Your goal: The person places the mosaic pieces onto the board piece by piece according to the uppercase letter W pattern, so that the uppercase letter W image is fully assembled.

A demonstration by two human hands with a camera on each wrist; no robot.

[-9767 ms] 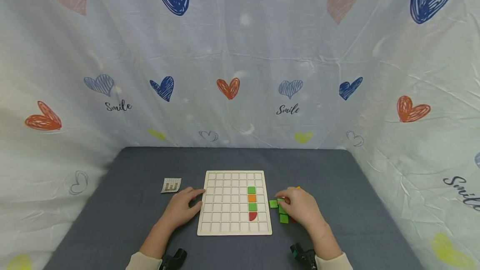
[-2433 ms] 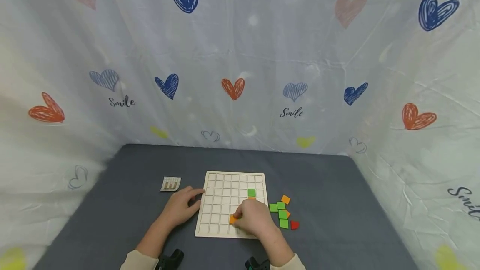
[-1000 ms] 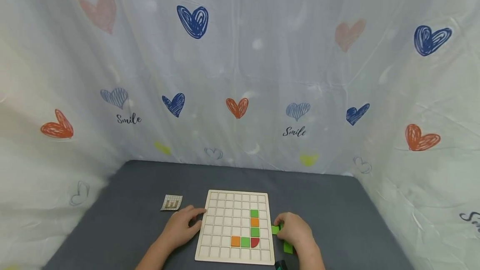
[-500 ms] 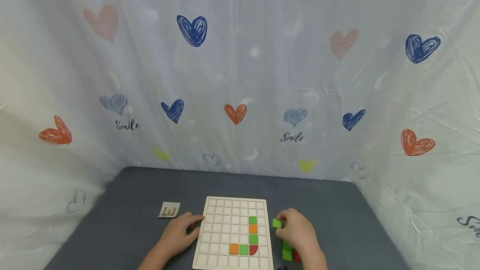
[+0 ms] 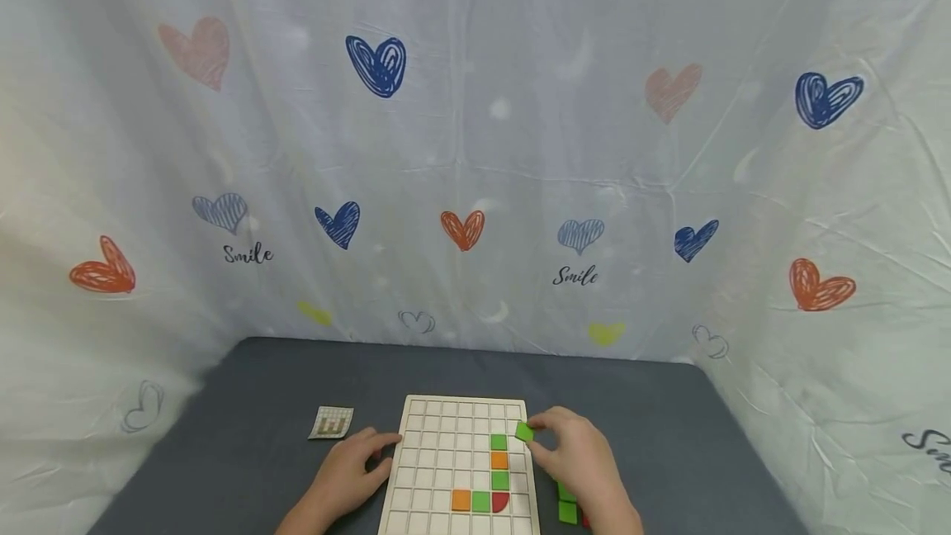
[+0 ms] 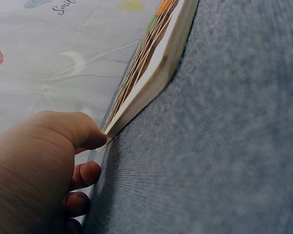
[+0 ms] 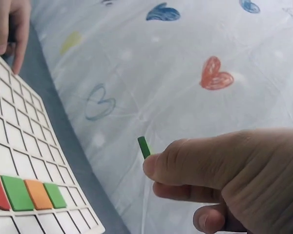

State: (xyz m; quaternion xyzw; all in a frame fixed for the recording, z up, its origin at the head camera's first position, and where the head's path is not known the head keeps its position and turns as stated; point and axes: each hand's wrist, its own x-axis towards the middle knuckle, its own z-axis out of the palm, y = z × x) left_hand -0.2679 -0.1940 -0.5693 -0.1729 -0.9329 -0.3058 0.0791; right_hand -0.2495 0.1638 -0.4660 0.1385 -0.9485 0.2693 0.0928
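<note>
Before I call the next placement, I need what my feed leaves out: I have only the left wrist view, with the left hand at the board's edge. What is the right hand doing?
Observer: The right hand is pinching a green tile.

Operator: Is that tile seated on the board?

Observer: No. The right wrist view shows it held up, apart from the board.

Operator: Anything lying to the left of the board, outside my frame?

Observer: Yes, a small card with a printed grid lies close to the left hand.
</note>
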